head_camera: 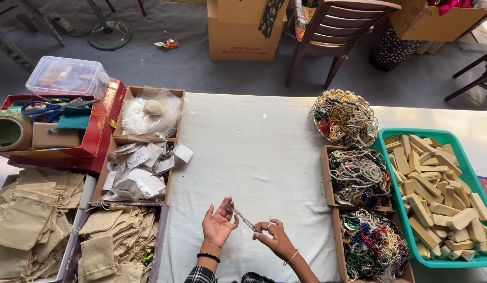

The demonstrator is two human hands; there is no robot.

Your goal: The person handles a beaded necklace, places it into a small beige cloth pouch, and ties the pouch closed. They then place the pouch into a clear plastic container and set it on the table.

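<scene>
Two hands of ours meet over the white table point(264, 157), with a thin beaded string point(242, 218) stretched between them. Our left hand point(218, 224) is open, palm up, its fingertips touching one end; our right hand point(272, 238) pinches the other end between thumb and fingers. To the right sit boxes of bead strands point(358, 177) and a green tray point(466, 173) of wooden blocks point(432, 196). Cloth pouches point(110, 236) lie left.

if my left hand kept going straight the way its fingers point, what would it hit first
The left hand points up the bare white cloth, away from the beaded strand. The way looks free to the table's far edge, though depth is hard to judge.
</scene>
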